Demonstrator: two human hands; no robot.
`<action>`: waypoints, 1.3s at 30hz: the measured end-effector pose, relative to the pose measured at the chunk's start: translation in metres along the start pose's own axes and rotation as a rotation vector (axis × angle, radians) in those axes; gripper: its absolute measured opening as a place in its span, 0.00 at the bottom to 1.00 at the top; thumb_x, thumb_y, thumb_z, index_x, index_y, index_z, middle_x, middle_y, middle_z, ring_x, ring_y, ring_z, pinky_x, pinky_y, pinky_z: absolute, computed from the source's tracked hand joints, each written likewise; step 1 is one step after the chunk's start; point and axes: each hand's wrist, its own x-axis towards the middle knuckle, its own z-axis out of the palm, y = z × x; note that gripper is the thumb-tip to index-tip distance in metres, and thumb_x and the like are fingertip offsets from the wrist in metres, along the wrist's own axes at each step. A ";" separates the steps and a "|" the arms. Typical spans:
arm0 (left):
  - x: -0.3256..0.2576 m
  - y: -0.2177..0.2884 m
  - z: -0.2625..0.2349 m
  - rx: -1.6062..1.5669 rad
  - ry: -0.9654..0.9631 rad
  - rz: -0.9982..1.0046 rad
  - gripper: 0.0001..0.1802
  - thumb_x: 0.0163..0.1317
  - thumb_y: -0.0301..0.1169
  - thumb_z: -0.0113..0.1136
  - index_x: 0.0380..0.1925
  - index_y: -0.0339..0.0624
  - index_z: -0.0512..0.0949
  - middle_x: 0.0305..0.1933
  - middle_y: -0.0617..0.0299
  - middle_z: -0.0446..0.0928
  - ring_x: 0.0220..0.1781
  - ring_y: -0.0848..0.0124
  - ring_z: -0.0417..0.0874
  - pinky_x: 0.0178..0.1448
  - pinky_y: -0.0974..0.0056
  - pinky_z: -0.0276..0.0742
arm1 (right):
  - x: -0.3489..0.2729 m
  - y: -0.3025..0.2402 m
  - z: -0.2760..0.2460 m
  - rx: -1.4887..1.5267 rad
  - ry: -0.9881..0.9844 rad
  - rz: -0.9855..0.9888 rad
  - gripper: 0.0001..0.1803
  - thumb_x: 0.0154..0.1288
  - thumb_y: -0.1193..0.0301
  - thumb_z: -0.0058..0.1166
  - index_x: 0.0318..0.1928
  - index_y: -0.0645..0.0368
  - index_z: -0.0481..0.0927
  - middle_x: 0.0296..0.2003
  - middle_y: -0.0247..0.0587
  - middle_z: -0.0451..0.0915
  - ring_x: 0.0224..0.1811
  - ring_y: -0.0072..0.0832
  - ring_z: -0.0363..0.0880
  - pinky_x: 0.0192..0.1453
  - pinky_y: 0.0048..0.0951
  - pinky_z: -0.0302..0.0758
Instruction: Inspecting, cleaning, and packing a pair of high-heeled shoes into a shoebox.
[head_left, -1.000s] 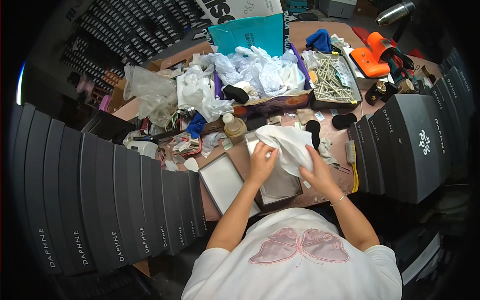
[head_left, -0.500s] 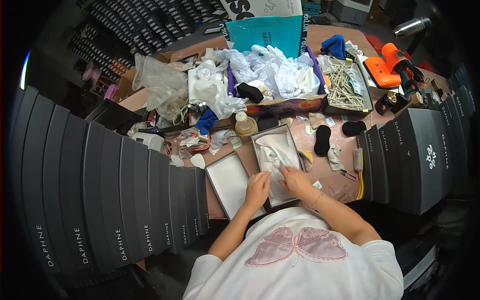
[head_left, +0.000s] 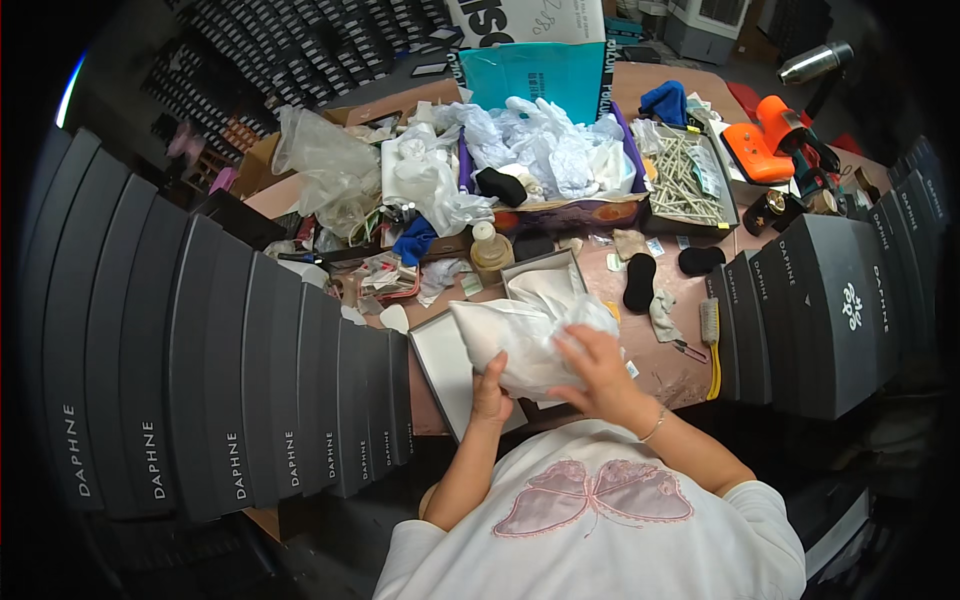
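My left hand is closed on the near left side of a white bundle, its thumb pressed against it. The bundle has a smooth, pointed left end and a thin, crumpled white wrapping on its right part; what lies inside is hidden. Over that wrapping, my right hand is slightly blurred, with fingers and thumb apart, touching it. Beneath the bundle stands an open grey shoebox lined with white paper, largely covered from view. A shallow box lid, white inside, lies to its left, partly under my left forearm.
Tall rows of dark shoeboxes flank the left, with more boxes at right. Behind are a purple-edged box of crumpled white wrapping and a tray of pale sticks. A bottle, black pads and a yellow-handled brush lie around.
The white bundle has come up out of the shoebox and now tilts above it. My left hand has moved left and down, gripping it; my right hand has shifted slightly right.
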 end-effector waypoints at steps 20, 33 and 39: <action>0.005 0.020 -0.001 0.228 0.076 0.174 0.32 0.59 0.37 0.62 0.61 0.35 0.64 0.57 0.55 0.71 0.58 0.65 0.72 0.63 0.60 0.67 | -0.027 -0.004 -0.086 0.067 -0.336 0.517 0.22 0.56 0.59 0.65 0.23 0.68 0.77 0.25 0.51 0.78 0.27 0.47 0.76 0.30 0.39 0.71; -0.005 0.034 0.021 0.322 -0.108 0.044 0.31 0.61 0.40 0.59 0.59 0.35 0.66 0.55 0.54 0.73 0.55 0.64 0.76 0.60 0.58 0.72 | -0.043 0.042 -0.027 0.296 -0.375 0.161 0.16 0.60 0.73 0.52 0.48 0.67 0.76 0.45 0.45 0.81 0.45 0.31 0.80 0.49 0.33 0.75; 0.003 0.032 0.018 0.247 0.032 0.003 0.30 0.62 0.42 0.58 0.59 0.35 0.66 0.56 0.52 0.74 0.56 0.61 0.77 0.60 0.57 0.73 | -0.043 0.030 -0.007 0.616 -0.313 0.394 0.26 0.52 0.65 0.66 0.51 0.62 0.76 0.41 0.47 0.81 0.40 0.35 0.82 0.45 0.32 0.77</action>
